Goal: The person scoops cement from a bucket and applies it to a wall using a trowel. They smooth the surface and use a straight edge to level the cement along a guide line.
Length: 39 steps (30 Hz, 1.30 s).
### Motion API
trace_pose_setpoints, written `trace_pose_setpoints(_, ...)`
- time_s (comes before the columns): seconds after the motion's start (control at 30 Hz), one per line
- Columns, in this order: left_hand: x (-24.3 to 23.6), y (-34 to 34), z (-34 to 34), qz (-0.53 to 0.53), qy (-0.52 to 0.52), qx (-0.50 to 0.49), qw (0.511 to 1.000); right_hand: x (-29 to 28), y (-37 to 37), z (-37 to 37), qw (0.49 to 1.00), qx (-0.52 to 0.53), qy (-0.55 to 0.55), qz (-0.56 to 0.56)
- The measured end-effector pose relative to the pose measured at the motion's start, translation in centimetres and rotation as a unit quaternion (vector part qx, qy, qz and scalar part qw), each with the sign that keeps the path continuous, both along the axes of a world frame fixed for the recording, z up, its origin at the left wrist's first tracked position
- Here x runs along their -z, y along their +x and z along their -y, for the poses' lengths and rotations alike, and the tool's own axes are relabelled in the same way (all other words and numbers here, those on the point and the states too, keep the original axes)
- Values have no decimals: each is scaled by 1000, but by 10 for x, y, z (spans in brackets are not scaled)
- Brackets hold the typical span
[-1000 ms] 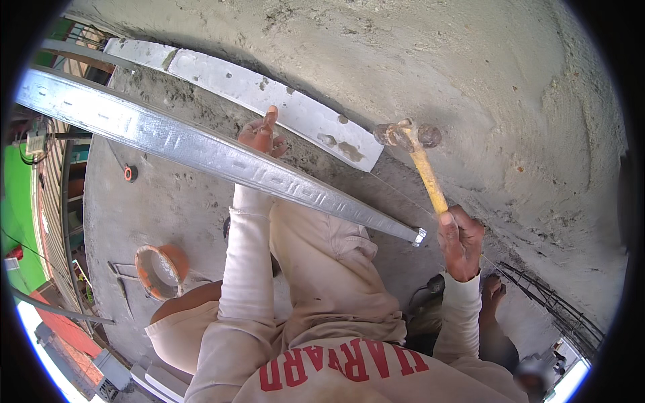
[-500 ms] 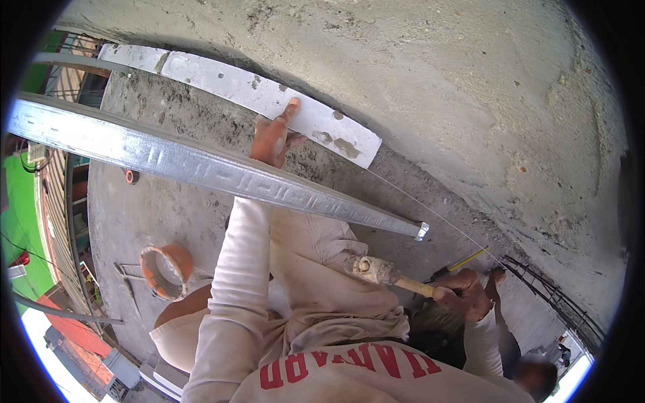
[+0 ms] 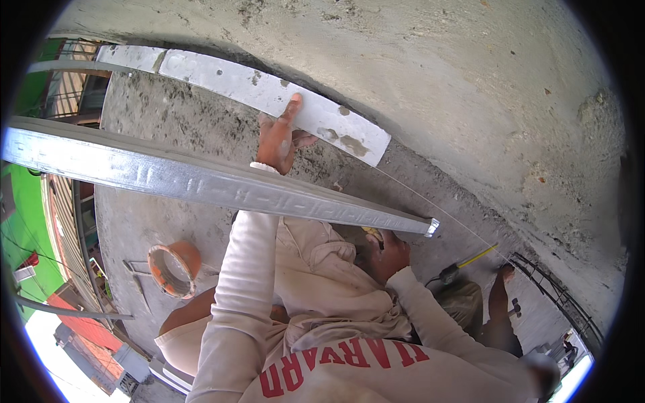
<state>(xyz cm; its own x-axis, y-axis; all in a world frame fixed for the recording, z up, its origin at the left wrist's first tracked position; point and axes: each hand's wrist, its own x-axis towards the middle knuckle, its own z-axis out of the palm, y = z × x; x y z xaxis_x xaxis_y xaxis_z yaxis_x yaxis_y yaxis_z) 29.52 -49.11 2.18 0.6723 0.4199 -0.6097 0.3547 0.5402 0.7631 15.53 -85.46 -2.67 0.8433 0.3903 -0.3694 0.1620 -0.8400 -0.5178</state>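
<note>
A row of white blocks (image 3: 228, 82) runs along the foot of the rough wall. My left hand (image 3: 279, 138) is at the near block, one finger laid on its top and the others against its front side. Lower down, my right hand (image 3: 391, 256) is closed on a mallet, of which only a bit of yellowish handle (image 3: 371, 232) shows; its head is hidden. A long silver metal channel (image 3: 222, 185) crosses above my left forearm, its end close to my right hand. A taut string (image 3: 437, 207) extends from the block's end.
An orange bucket (image 3: 176, 269) and a metal-framed tool (image 3: 139, 282) stand on the grey floor at left. Right of me lies a tape measure with yellow blade (image 3: 478, 255), beside another person's arm (image 3: 498, 302). Thin rebar (image 3: 557, 292) lies along the wall (image 3: 470, 87).
My right hand has moved left and up with the mallet, toward the channel, and the mallet's head has gone out of sight. The left hand stays at the block.
</note>
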Motion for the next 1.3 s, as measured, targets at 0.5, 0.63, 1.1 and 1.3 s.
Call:
trace_pose_setpoints(0.5, 7, 1, -1, 0, 12, -30, 999, 90, -2, -1, 993, -37, -109, 16)
trace_pose_setpoints(0.63, 6, 2, 2, 7, 13, -38, 999, 87, -6, -21, 997, 26, -74, 12)
trace_pose_setpoints(1.1, 24, -2, -10, 15, -30, -26, 999, 73, 4, -34, 999, 9, -48, -18)
trace_pose_setpoints(1.3, 9, 1, 1, 18, 12, -46, 999, 83, 7, -51, 999, 17, -3, -35)
